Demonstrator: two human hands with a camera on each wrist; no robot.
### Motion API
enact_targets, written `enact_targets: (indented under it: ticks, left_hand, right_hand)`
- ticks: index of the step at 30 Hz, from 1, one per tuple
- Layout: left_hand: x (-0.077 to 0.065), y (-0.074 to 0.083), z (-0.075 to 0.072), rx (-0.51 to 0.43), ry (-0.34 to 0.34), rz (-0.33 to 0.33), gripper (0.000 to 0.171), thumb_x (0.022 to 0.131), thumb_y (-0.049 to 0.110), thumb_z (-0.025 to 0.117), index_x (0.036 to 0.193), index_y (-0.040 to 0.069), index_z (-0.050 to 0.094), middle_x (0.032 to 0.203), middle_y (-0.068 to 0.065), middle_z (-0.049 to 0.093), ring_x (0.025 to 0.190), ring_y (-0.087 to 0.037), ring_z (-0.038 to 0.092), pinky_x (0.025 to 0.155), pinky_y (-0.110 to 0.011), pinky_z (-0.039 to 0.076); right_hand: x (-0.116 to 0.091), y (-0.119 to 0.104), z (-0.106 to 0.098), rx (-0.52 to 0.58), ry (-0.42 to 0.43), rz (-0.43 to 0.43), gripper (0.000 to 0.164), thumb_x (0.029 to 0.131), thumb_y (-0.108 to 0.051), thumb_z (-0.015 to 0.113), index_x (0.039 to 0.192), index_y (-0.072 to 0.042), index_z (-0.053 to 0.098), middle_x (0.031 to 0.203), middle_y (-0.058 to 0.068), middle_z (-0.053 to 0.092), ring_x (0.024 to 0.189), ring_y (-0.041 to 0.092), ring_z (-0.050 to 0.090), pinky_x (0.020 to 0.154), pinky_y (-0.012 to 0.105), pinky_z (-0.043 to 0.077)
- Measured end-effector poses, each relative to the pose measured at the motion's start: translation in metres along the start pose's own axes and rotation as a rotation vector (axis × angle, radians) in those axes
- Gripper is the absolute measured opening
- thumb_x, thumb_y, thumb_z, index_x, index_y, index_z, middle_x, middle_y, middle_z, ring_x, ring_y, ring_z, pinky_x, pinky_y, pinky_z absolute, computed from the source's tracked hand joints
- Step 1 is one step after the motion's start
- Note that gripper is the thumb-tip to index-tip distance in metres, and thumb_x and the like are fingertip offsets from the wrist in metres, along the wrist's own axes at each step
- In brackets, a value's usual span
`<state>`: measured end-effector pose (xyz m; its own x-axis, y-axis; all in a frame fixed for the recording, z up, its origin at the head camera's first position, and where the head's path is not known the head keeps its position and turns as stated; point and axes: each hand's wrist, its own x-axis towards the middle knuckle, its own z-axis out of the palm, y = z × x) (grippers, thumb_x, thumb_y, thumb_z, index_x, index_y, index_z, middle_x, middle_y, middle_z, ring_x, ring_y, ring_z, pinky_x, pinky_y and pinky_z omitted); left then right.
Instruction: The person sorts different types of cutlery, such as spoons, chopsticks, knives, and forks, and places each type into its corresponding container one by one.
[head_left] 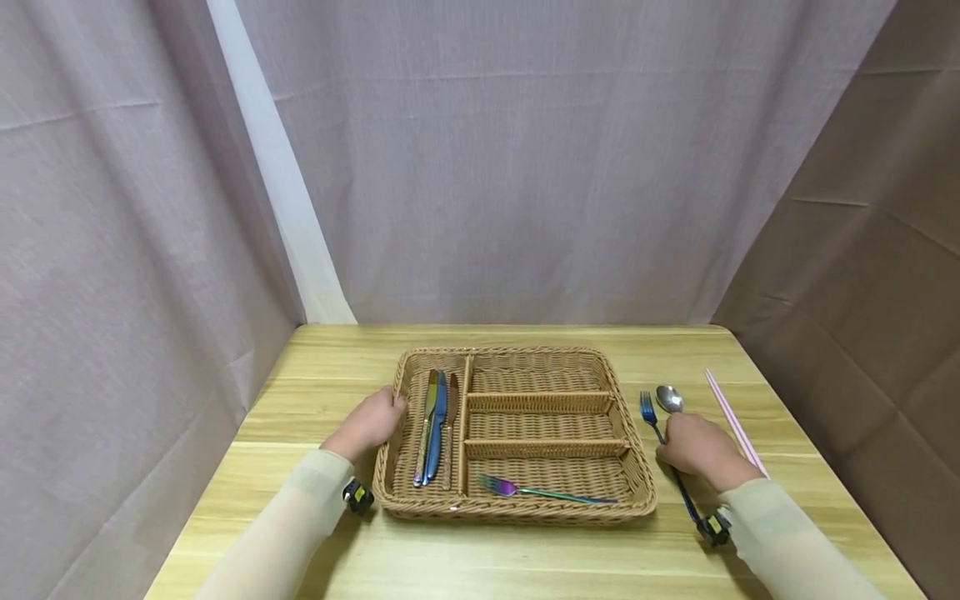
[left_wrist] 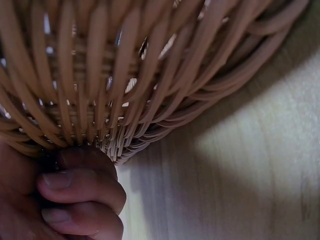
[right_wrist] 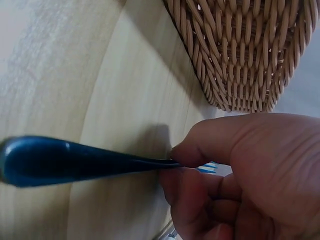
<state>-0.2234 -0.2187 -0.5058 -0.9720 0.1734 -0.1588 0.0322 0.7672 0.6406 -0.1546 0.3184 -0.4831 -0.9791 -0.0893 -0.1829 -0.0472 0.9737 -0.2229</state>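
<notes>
My left hand (head_left: 380, 417) grips the left side of a woven wicker cutlery basket (head_left: 525, 507); in the left wrist view its curled fingers (left_wrist: 85, 192) lie against the basket's wall. On the basket's right, my right hand (head_left: 699, 447) pinches a dark blue fork (head_left: 648, 407) by its handle between thumb and forefinger. That fork's handle end (right_wrist: 55, 161) points toward the camera in the right wrist view. A silver spoon (head_left: 670, 397) lies just beyond the right hand, its handle mostly hidden by the hand. Beyond the spoon, pink chopsticks (head_left: 731, 414) lie slanted on the table.
Three knives (head_left: 437, 429) lie side by side in the basket's long left compartment. A rainbow-coloured fork (head_left: 543, 492) rests in the front right compartment. Two dividers split the basket's right part into three sections. Grey curtains (head_left: 525, 183) enclose the wooden table (head_left: 465, 562).
</notes>
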Motion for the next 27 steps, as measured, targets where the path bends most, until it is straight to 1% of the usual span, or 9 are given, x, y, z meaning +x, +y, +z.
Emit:
enact_targets:
  ticks: [3, 7, 11, 13, 14, 17, 20, 21, 27]
  left_hand:
    - [-0.001, 0.002, -0.001, 0.001, 0.002, 0.001, 0.054, 0.117, 0.030, 0.040, 0.149, -0.013, 0.050, 0.137, -0.030, 0.065, 0.131, -0.046, 0.062, 0.116, -0.063, 0.047]
    - [-0.002, 0.002, 0.000, -0.020, -0.001, -0.003, 0.053, 0.117, 0.029, 0.040, 0.150, -0.011, 0.050, 0.132, -0.027, 0.067, 0.124, -0.042, 0.066, 0.110, -0.060, 0.053]
    - [-0.002, -0.001, 0.001, -0.049, -0.008, -0.007, 0.051, 0.117, 0.027, 0.041, 0.150, -0.010, 0.050, 0.122, -0.023, 0.068, 0.112, -0.035, 0.069, 0.101, -0.056, 0.060]
    - [-0.003, -0.001, 0.001, -0.053, -0.009, -0.001, 0.052, 0.116, 0.027, 0.040, 0.150, -0.011, 0.050, 0.121, -0.024, 0.068, 0.111, -0.036, 0.069, 0.100, -0.056, 0.060]
    - [0.001, -0.006, 0.003, -0.040, -0.004, 0.017, 0.054, 0.117, 0.030, 0.040, 0.149, -0.012, 0.050, 0.121, -0.025, 0.068, 0.111, -0.037, 0.069, 0.099, -0.055, 0.061]
    - [0.001, -0.006, 0.003, -0.033, -0.006, 0.021, 0.056, 0.117, 0.031, 0.039, 0.150, -0.013, 0.049, 0.131, -0.030, 0.066, 0.121, -0.044, 0.067, 0.106, -0.060, 0.056]
    - [0.000, -0.006, 0.004, -0.021, -0.004, 0.018, 0.057, 0.117, 0.031, 0.038, 0.152, -0.013, 0.048, 0.138, -0.032, 0.064, 0.130, -0.047, 0.063, 0.113, -0.063, 0.050]
    - [-0.004, 0.000, 0.002, -0.027, -0.007, 0.002, 0.056, 0.117, 0.029, 0.038, 0.152, -0.013, 0.048, 0.140, -0.032, 0.063, 0.132, -0.048, 0.061, 0.115, -0.064, 0.047]
    - [-0.003, 0.000, 0.002, -0.013, 0.005, 0.006, 0.053, 0.118, 0.028, 0.040, 0.152, -0.012, 0.049, 0.137, -0.030, 0.065, 0.130, -0.046, 0.063, 0.116, -0.064, 0.047]
  right_hand:
    - [-0.002, 0.001, -0.005, 0.005, 0.034, -0.023, 0.031, 0.085, -0.016, 0.073, 0.064, -0.018, 0.050, 0.062, -0.001, 0.046, 0.058, 0.020, 0.046, 0.053, 0.038, 0.039]
    - [-0.003, 0.000, -0.014, 0.002, 0.087, -0.052, 0.028, 0.085, -0.019, 0.076, 0.067, -0.018, 0.055, 0.065, -0.001, 0.053, 0.060, 0.022, 0.051, 0.054, 0.041, 0.042]
    - [-0.004, -0.002, -0.025, -0.012, 0.116, -0.067, 0.029, 0.087, -0.020, 0.075, 0.068, -0.020, 0.053, 0.065, -0.002, 0.052, 0.059, 0.020, 0.049, 0.054, 0.040, 0.040]
    - [-0.003, -0.002, -0.028, -0.012, 0.130, -0.077, 0.031, 0.087, -0.020, 0.073, 0.065, -0.021, 0.051, 0.062, -0.004, 0.048, 0.057, 0.018, 0.045, 0.053, 0.037, 0.036]
    - [-0.003, -0.002, -0.030, -0.010, 0.137, -0.081, 0.032, 0.087, -0.019, 0.073, 0.065, -0.021, 0.050, 0.061, -0.004, 0.046, 0.057, 0.018, 0.044, 0.053, 0.036, 0.035]
    - [-0.004, -0.003, -0.033, 0.005, 0.139, -0.083, 0.033, 0.087, -0.020, 0.073, 0.066, -0.021, 0.049, 0.061, -0.005, 0.044, 0.056, 0.017, 0.042, 0.054, 0.035, 0.033]
    - [-0.005, -0.005, -0.037, 0.014, 0.131, -0.080, 0.030, 0.088, -0.021, 0.075, 0.070, -0.019, 0.051, 0.064, -0.003, 0.047, 0.059, 0.018, 0.045, 0.056, 0.036, 0.035]
    - [-0.006, -0.006, -0.038, 0.015, 0.131, -0.083, 0.029, 0.088, -0.021, 0.075, 0.071, -0.019, 0.052, 0.065, -0.003, 0.048, 0.060, 0.019, 0.045, 0.057, 0.036, 0.035]
    - [-0.006, -0.011, -0.047, 0.025, 0.160, -0.107, 0.023, 0.084, -0.017, 0.072, 0.074, -0.019, 0.051, 0.065, -0.004, 0.043, 0.060, 0.018, 0.042, 0.058, 0.036, 0.031]
